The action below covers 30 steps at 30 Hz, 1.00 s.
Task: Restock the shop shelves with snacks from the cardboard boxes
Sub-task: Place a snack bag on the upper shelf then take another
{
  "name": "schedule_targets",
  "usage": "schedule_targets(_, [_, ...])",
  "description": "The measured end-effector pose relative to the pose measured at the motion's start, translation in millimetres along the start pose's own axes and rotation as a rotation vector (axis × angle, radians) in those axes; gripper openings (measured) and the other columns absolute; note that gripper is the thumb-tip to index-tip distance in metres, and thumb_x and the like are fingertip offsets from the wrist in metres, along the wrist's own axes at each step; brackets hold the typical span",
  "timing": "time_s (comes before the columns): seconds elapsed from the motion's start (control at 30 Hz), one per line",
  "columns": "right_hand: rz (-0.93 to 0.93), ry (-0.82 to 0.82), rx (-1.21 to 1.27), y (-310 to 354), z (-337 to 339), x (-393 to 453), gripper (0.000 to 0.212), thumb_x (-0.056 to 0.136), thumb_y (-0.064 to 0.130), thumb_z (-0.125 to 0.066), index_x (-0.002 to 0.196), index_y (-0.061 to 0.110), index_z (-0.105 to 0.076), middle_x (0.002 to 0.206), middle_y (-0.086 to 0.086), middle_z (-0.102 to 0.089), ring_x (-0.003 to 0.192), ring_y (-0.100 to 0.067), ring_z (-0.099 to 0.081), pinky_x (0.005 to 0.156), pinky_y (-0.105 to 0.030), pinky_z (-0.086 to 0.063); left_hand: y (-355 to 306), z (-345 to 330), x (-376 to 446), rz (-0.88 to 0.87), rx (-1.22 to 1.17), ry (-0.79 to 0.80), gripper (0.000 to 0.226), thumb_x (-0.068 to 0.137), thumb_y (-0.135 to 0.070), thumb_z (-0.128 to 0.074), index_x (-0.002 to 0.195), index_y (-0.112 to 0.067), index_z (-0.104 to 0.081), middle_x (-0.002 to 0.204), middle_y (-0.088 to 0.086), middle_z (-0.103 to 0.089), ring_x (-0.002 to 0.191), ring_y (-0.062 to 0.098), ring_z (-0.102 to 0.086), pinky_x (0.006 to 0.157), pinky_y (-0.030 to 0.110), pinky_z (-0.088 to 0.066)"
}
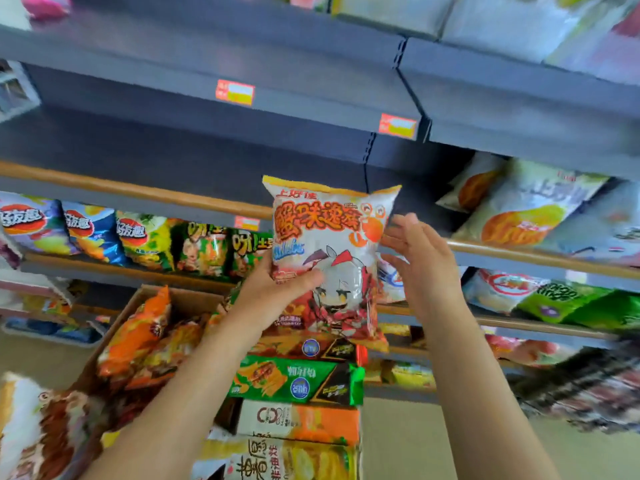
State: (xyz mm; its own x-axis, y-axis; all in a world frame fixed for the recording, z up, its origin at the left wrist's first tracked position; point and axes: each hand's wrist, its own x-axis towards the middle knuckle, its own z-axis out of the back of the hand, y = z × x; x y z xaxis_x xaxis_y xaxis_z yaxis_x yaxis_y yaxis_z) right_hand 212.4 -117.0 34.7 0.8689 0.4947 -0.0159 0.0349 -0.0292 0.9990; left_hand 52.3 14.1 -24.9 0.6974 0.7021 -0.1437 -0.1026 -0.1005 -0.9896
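Note:
My left hand [277, 289] grips a white and orange snack bag [332, 233] with a crab and a cartoon figure on it, held upright in front of the dark grey shelves. My right hand [419, 261] is open beside the bag's right edge, fingers spread, apart from it or barely touching. Behind the bag is a bare stretch of shelf [194, 157] under a wooden rail. Below my arms a cardboard box [138, 303] holds several orange snack bags.
Chip bags [90, 233] line the shelf at left. More white and orange bags [526, 206] lie on the shelf at right, green ones [568, 303] below. Stacked snack packs [298, 379] sit under my hands. Price tags [235, 93] mark the upper shelf edges.

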Motion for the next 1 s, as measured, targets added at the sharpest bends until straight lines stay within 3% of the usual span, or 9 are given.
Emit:
schedule_targets(0.1, [-0.083, 0.253, -0.278, -4, 36, 8, 0.044, 0.080, 0.071, -0.060, 0.105, 0.036, -0.065, 0.100, 0.014, -0.074, 0.089, -0.001, -0.070, 0.079, -0.029, -0.052, -21, -35, 28, 0.006, 0.062, -0.057, 0.081, 0.044, -0.065, -0.083, 0.116, -0.034, -0.061, 0.105, -0.016, -0.072, 0.095, 0.001, -0.069, 0.089, 0.031, -0.053])
schedule_targets(0.2, [-0.163, 0.390, -0.257, -13, 59, 27, 0.042, 0.083, 0.062, -0.066, 0.118, 0.039, -0.060, 0.103, 0.020, -0.074, 0.092, 0.000, -0.071, 0.083, -0.025, -0.056, -42, -76, 59, 0.041, 0.134, -0.044, 0.083, 0.056, -0.068, -0.084, 0.120, -0.025, -0.052, 0.107, -0.009, -0.068, 0.092, 0.005, -0.067, 0.083, 0.031, -0.054])
schedule_targets(0.27, [-0.152, 0.306, -0.229, -22, 73, 59, 0.063, 0.075, 0.071, -0.070, 0.120, 0.028, -0.064, 0.104, 0.012, -0.076, 0.095, -0.010, -0.073, 0.093, -0.037, -0.055, -54, -102, 81, 0.086, 0.169, -0.048, 0.078, 0.064, -0.066, -0.081, 0.117, -0.019, -0.048, 0.105, -0.001, -0.066, 0.089, 0.010, -0.068, 0.073, 0.031, -0.056])
schedule_targets(0.4, [-0.098, 0.053, -0.252, -15, 95, 121, 0.103, 0.050, 0.085, -0.074, 0.094, -0.007, -0.064, 0.078, -0.016, -0.069, 0.066, -0.018, -0.063, 0.066, -0.040, -0.055, -69, -134, 127, 0.085, 0.114, -0.013, 0.081, 0.055, -0.066, -0.080, 0.114, -0.017, -0.055, 0.103, 0.007, -0.073, 0.084, 0.020, -0.074, 0.077, 0.042, -0.062])
schedule_targets(0.5, [0.003, -0.016, -0.270, -11, 99, 168, 0.075, 0.069, 0.068, -0.077, 0.086, -0.003, -0.063, 0.079, -0.012, -0.074, 0.067, -0.012, -0.069, 0.064, -0.027, -0.058, -73, -148, 161, -0.038, 0.214, -0.023, 0.058, 0.069, -0.068, -0.073, 0.107, -0.026, -0.063, 0.102, -0.001, -0.075, 0.088, 0.015, -0.074, 0.081, 0.037, -0.059])
schedule_targets(0.6, [0.070, -0.061, -0.308, -18, 98, 210, 0.060, 0.075, 0.063, -0.075, 0.102, 0.011, -0.062, 0.101, -0.004, -0.072, 0.090, -0.016, -0.071, 0.079, -0.033, -0.059, -69, -163, 195, -0.108, 0.239, -0.064, 0.030, 0.085, -0.057, -0.067, 0.099, -0.030, -0.066, 0.098, -0.006, -0.075, 0.089, 0.011, -0.073, 0.082, 0.032, -0.058])
schedule_targets(0.67, [0.061, -0.019, -0.324, -24, 98, 230, 0.052, 0.086, 0.055, -0.070, 0.118, 0.015, -0.063, 0.111, 0.000, -0.071, 0.097, -0.015, -0.069, 0.075, -0.024, -0.057, -61, -173, 215, -0.129, 0.266, -0.069, 0.025, 0.088, -0.052, -0.067, 0.100, -0.030, -0.066, 0.098, -0.007, -0.074, 0.090, 0.011, -0.072, 0.083, 0.031, -0.059])
schedule_targets(0.77, [0.041, 0.033, -0.350, -35, 97, 254, 0.051, 0.094, 0.048, -0.063, 0.136, 0.020, -0.057, 0.122, 0.004, -0.066, 0.104, -0.011, -0.064, 0.075, -0.016, -0.049, -46, -186, 246, -0.136, 0.291, -0.085, 0.027, 0.091, -0.046, -0.067, 0.112, -0.029, -0.065, 0.108, -0.004, -0.072, 0.095, 0.011, -0.070, 0.087, 0.033, -0.058])
schedule_targets(1.0, [0.044, 0.036, -0.331, -48, 82, 302, 0.059, 0.094, 0.048, -0.062, 0.146, 0.026, -0.046, 0.127, 0.008, -0.058, 0.116, -0.012, -0.055, 0.099, -0.029, -0.046, -33, -208, 302, -0.130, 0.270, -0.133, 0.045, 0.094, -0.043, -0.062, 0.137, -0.032, -0.052, 0.126, -0.004, -0.063, 0.108, 0.014, -0.064, 0.093, 0.038, -0.056])
